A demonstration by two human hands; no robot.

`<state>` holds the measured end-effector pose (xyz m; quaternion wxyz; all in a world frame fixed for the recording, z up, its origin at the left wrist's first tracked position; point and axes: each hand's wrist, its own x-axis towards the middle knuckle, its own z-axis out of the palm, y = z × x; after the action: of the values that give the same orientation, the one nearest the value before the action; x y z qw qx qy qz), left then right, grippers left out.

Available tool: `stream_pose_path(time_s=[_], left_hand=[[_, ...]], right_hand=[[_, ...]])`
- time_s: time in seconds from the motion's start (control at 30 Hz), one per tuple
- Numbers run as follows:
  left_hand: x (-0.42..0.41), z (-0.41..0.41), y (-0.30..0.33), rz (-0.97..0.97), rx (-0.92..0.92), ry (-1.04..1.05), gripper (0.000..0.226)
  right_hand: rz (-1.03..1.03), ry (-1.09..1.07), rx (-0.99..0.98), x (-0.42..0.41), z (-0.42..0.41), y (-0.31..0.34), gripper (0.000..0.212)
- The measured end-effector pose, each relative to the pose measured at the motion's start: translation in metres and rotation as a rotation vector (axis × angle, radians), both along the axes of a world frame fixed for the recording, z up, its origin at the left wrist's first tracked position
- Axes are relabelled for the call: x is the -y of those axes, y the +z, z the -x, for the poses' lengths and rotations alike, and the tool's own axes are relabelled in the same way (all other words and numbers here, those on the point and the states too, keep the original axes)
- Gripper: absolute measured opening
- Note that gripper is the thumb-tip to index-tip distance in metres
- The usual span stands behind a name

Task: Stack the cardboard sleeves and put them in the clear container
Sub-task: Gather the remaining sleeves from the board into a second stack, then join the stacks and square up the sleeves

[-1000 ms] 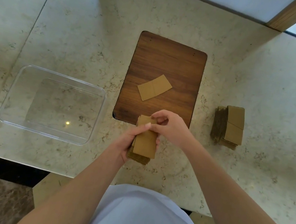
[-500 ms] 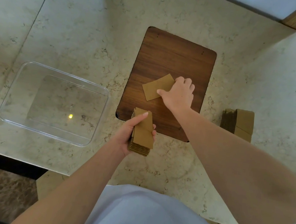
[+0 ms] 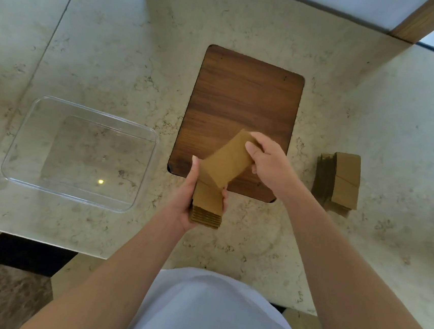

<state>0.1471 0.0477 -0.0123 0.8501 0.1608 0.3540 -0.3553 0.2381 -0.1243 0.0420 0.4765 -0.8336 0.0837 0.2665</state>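
- Pale marble desk (image 3: 251, 21); clear container (image 3: 144, 141) empty at left.
- Left hand (image 3: 188, 201) clamped around stack (image 3: 208, 206).
- Right hand (image 3: 269, 161) pinching single sleeve (image 3: 228, 162) at far end, over stack.
- Probably light, stiff, crushable: best gripped by edges.

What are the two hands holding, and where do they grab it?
The left hand grips a stack of cardboard sleeves by its sides. The right hand pinches one loose sleeve at its far end.
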Motion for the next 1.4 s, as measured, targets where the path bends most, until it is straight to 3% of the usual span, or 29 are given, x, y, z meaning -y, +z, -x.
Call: stream_pose_path(time_s=[0.13,0.3,0.37,0.5,0.67,0.93,1.03,1.1,1.17,1.23,1.3,1.4], left_hand=[[0.020,0.010,0.009,0.030,0.176,-0.153,0.087],[0.045,0.020,0.031,-0.016,0.261,-0.228,0.058],[0.047,0.022,0.036,-0.044,0.249,-0.248,0.068],[0.054,0.023,0.049,0.012,0.322,-0.383,0.080],[0.077,0.020,0.062,-0.106,0.355,-0.512,0.081],[0.141,0.018,0.086,-0.206,0.320,-0.416,0.074],[0.168,0.019,0.090,-0.202,0.354,-0.382,0.055],[0.180,0.016,0.093,-0.208,0.382,-0.380,0.039],[0.195,0.011,0.097,-0.280,0.387,-0.386,0.035],[0.205,0.001,0.097,-0.389,0.371,-0.332,0.033],[0.220,-0.009,0.100,-0.396,0.410,-0.297,0.036],[0.241,-0.021,0.108,-0.443,0.458,-0.285,0.042]], right_hand=[[-0.012,0.179,-0.032,0.006,0.047,0.017,0.035],[0.195,0.112,0.111,0.012,0.082,0.023,0.031],[0.154,0.128,0.168,0.021,0.094,0.030,0.049],[0.078,0.296,-0.032,0.042,0.114,0.054,0.122],[0.391,0.561,0.099,0.057,0.128,0.069,0.146],[0.424,0.541,0.257,0.110,0.134,0.085,0.123],[0.384,0.518,0.296,0.138,0.134,0.086,0.122],[0.245,0.443,0.233,0.159,0.133,0.086,0.130],[-0.108,0.201,0.088,0.188,0.133,0.087,0.133],[-0.305,-0.095,0.027,0.205,0.131,0.086,0.119],[-0.348,-0.345,-0.088,0.215,0.128,0.079,0.094],[-0.412,-0.453,-0.157,0.220,0.121,0.068,0.046]])
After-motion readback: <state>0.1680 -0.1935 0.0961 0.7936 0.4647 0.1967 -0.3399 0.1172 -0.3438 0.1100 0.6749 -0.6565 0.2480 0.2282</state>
